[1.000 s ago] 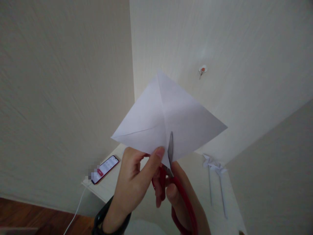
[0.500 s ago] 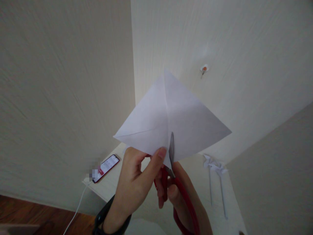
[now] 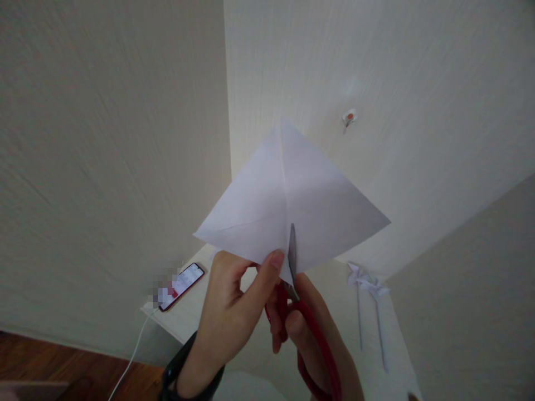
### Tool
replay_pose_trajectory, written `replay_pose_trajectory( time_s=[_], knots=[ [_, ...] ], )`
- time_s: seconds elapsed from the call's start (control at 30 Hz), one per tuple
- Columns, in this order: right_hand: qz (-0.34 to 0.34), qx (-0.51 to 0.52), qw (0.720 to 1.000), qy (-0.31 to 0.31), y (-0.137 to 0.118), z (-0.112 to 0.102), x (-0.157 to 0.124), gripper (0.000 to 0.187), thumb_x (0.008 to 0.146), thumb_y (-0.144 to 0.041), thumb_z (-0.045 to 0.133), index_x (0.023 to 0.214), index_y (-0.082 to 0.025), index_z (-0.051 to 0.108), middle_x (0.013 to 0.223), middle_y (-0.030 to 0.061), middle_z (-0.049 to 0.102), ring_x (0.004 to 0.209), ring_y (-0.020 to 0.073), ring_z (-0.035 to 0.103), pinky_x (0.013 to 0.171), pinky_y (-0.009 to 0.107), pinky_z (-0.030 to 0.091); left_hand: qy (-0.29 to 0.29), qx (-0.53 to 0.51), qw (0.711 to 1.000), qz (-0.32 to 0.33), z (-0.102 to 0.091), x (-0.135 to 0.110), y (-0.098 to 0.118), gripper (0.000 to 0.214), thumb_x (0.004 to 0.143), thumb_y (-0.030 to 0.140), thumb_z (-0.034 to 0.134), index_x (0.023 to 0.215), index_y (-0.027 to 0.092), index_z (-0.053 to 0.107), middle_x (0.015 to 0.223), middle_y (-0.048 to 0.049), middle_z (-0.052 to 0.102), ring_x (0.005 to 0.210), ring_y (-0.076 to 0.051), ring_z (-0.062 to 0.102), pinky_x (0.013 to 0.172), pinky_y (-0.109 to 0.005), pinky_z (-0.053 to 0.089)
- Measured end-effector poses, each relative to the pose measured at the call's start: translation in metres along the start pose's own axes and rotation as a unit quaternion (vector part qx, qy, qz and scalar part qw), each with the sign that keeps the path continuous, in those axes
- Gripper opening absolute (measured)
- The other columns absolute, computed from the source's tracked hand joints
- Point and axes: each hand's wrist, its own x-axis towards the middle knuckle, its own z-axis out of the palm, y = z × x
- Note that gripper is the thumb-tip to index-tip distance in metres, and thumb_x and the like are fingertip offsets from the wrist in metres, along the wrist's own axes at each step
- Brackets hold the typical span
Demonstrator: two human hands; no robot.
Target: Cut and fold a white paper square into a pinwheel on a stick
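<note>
A square sheet of white paper (image 3: 321,206), creased along its diagonals, is held up corner-on before me. My left hand (image 3: 236,306) pinches its lower corner between thumb and fingers. In my right hand (image 3: 321,340) are red-handled scissors (image 3: 321,342), with fingers through the loops. One blade lies over the front of the paper, along the vertical crease and just right of my left thumb. The other blade is hidden behind the sheet. The scissors' handles are spread apart.
On the white table (image 3: 184,323) a phone (image 3: 181,287) lies at the left, with a white cable (image 3: 136,351) running down from it. Two paper pinwheels (image 3: 365,284) on thin sticks lie at the right. Walls enclose the table behind; a small hook (image 3: 349,118) is on one.
The paper's right corner has shifted slightly left and up. The scissors have moved a touch left, closer to the crease. My left hand stays nearly still.
</note>
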Motion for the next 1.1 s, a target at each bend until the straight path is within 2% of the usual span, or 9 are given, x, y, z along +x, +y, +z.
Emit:
replay_pose_trajectory(
  time_s=[0.43, 0.6, 0.67, 0.83, 0.93, 1.0, 1.1],
  knots=[
    [-0.004, 0.001, 1.0, 0.0, -0.002, 0.0, 0.002, 0.056, 0.07, -0.078, 0.06, 0.089, -0.026, 0.064, 0.084, 0.0063, 0.066, 0.063, 0.0174, 0.059, 0.041, 0.021, 0.049, 0.02, 0.049, 0.998, 0.044, -0.003, 0.0, 0.001, 0.054, 0.095, 0.023, 0.05, 0.041, 0.021, 0.055, 0.034, 0.0045, 0.056, 0.036, -0.008, 0.056, 0.044, -0.017, 0.045],
    [-0.044, -0.048, 0.998, 0.01, -0.008, -0.001, 0.002, 0.056, 0.073, -0.078, 0.057, 0.087, -0.024, 0.066, 0.081, 0.006, 0.069, 0.073, 0.0199, 0.063, 0.061, 0.027, 0.055, 0.025, 0.046, 0.997, 0.059, -0.002, 0.0, -0.001, 0.052, 0.095, 0.023, 0.051, 0.043, 0.022, 0.055, 0.034, 0.0052, 0.056, 0.036, -0.008, 0.054, 0.043, -0.017, 0.042],
    [-0.053, -0.061, 0.997, 0.006, -0.01, -0.002, 0.002, 0.056, 0.075, -0.077, 0.055, 0.087, -0.024, 0.066, 0.081, 0.0059, 0.069, 0.075, 0.02, 0.063, 0.064, 0.027, 0.054, 0.028, 0.043, 0.997, 0.061, -0.002, 0.0, -0.002, 0.05, 0.094, 0.022, 0.051, 0.045, 0.022, 0.055, 0.034, 0.0059, 0.056, 0.037, -0.007, 0.055, 0.043, -0.016, 0.041],
    [-0.034, -0.059, 0.998, -0.006, -0.009, 0.0, 0.003, 0.058, 0.075, -0.079, 0.052, 0.087, -0.024, 0.064, 0.081, 0.006, 0.069, 0.069, 0.0197, 0.062, 0.056, 0.026, 0.053, 0.049, 0.061, 0.995, 0.054, -0.002, 0.003, -0.004, 0.045, 0.093, 0.021, 0.053, 0.048, 0.021, 0.056, 0.038, 0.0057, 0.057, 0.04, -0.008, 0.055, 0.044, -0.017, 0.041],
    [-0.035, -0.054, 0.998, -0.011, -0.006, 0.0, 0.005, 0.059, 0.073, -0.081, 0.051, 0.088, -0.025, 0.064, 0.084, 0.0059, 0.071, 0.07, 0.0206, 0.063, 0.059, 0.027, 0.056, 0.068, 0.069, 0.994, 0.043, -0.003, 0.003, -0.005, 0.039, 0.09, 0.021, 0.055, 0.052, 0.021, 0.057, 0.043, 0.0047, 0.059, 0.041, -0.009, 0.054, 0.043, -0.019, 0.04],
    [-0.037, -0.053, 0.998, -0.028, -0.006, -0.001, 0.005, 0.06, 0.071, -0.082, 0.053, 0.09, -0.027, 0.064, 0.083, 0.0056, 0.071, 0.074, 0.0223, 0.065, 0.064, 0.029, 0.057, 0.068, 0.065, 0.995, 0.04, -0.004, 0.003, -0.006, 0.04, 0.09, 0.022, 0.055, 0.051, 0.021, 0.057, 0.042, 0.0043, 0.058, 0.039, -0.009, 0.053, 0.042, -0.019, 0.04],
    [-0.017, -0.038, 0.998, -0.049, -0.009, -0.001, 0.003, 0.062, 0.067, -0.083, 0.057, 0.097, -0.029, 0.065, 0.082, 0.005, 0.07, 0.077, 0.0244, 0.066, 0.06, 0.029, 0.057, 0.047, 0.044, 0.997, 0.036, -0.005, 0.002, -0.008, 0.042, 0.092, 0.025, 0.055, 0.05, 0.021, 0.055, 0.039, 0.005, 0.055, 0.036, -0.008, 0.052, 0.04, -0.019, 0.04]
  ],
)
